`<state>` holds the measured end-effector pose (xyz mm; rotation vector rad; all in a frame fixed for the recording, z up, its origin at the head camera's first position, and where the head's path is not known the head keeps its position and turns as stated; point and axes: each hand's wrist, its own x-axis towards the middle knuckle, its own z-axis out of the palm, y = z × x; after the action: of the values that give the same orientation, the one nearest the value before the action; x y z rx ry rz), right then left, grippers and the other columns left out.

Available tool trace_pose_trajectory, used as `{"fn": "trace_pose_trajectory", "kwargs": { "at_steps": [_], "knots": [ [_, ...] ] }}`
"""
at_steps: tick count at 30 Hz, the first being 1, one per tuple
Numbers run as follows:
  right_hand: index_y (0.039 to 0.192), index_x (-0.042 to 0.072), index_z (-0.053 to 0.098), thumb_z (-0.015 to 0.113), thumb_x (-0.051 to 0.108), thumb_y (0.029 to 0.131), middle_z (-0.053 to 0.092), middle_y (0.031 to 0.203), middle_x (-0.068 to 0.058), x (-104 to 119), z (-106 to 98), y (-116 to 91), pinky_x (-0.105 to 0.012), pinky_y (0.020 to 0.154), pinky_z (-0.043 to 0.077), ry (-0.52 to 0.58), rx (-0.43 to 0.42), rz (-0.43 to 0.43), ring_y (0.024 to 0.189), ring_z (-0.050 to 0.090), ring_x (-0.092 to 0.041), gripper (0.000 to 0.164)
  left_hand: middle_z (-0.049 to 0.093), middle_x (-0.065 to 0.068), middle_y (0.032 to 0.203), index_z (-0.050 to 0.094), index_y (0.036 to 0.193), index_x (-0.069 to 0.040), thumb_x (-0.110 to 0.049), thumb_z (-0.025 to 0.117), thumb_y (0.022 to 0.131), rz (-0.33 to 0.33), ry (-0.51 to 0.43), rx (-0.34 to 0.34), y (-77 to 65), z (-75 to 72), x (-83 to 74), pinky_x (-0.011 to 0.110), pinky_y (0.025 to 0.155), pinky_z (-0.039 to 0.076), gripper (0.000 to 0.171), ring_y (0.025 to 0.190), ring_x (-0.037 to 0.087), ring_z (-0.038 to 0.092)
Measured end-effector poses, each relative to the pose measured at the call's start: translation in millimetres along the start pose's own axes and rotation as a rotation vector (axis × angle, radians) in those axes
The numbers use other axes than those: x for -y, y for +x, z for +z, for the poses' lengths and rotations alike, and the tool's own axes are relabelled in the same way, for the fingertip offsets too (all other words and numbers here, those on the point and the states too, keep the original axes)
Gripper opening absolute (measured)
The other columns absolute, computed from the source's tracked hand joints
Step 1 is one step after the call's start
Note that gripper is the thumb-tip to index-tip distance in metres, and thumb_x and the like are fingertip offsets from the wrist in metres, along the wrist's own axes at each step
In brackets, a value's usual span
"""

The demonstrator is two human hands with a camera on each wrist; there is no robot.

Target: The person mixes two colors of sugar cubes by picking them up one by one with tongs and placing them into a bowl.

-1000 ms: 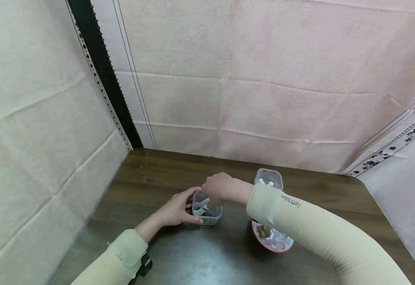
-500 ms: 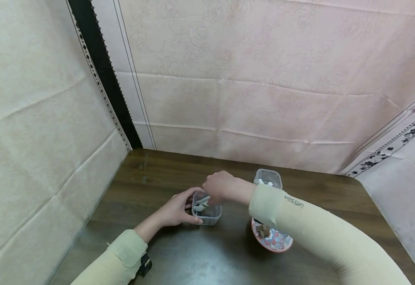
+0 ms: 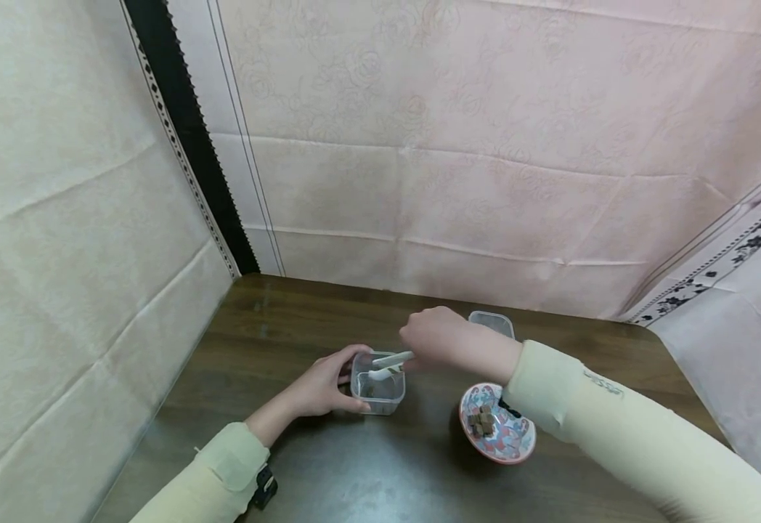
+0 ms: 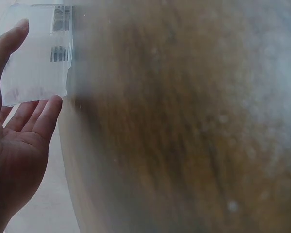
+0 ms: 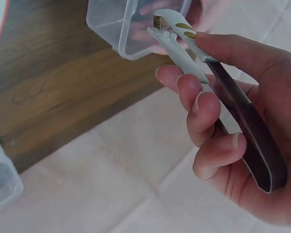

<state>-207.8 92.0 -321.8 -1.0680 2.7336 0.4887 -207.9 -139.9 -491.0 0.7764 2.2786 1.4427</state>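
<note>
My left hand [image 3: 324,385] grips the near-left side of a clear plastic container [image 3: 380,403], thumb in front and fingers behind. In the left wrist view, thumb and fingers lie around its wall. My right hand [image 3: 442,335] holds tongs [image 3: 393,361] with pale tips and a dark handle, slanting over the container. A small brown cube [image 5: 160,22] sits between the tong tips in the right wrist view. To the right, a patterned bowl [image 3: 516,442] with a red rim holds several brown cubes [image 3: 482,421].
A second clear container [image 3: 493,321] stands behind my right forearm, which partly hides it. The dark wooden table [image 3: 354,479] ends at pale cloth walls [image 3: 420,196] at the back and sides.
My right hand has moved right and slightly up, lifting the tongs from inside the container to over its rim. More of the bowl shows. The left hand stays put.
</note>
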Motion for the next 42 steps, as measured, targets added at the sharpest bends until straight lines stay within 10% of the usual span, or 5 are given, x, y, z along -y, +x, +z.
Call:
{"fn": "trace_pose_trajectory", "kwargs": {
  "at_steps": [20, 42],
  "knots": [
    [0.065, 0.025, 0.058, 0.083, 0.038, 0.09, 0.047, 0.06, 0.013, -41.2, 5.0, -98.7, -0.031, 0.047, 0.041, 0.062, -0.116, 0.025, 0.056, 0.041, -0.008, 0.038, 0.052, 0.018, 0.153, 0.047, 0.154, -0.014, -0.015, 0.095, 0.083, 0.006, 0.013, -0.018, -0.3, 1.4, -0.1, 0.051, 0.111, 0.052, 0.086, 0.141, 0.041, 0.054],
    [0.062, 0.025, 0.064, 0.087, 0.031, 0.088, 0.046, 0.058, 0.015, -63.9, 56.2, -143.7, -0.024, 0.048, 0.029, 0.273, 0.095, 0.127, 0.054, 0.034, -0.005, 0.035, 0.052, 0.019, 0.152, 0.046, 0.155, -0.01, -0.015, 0.094, 0.084, 0.026, -0.007, -0.002, 1.1, 1.4, 1.6, 0.054, 0.112, 0.051, 0.086, 0.14, 0.042, 0.055]
  ]
}}
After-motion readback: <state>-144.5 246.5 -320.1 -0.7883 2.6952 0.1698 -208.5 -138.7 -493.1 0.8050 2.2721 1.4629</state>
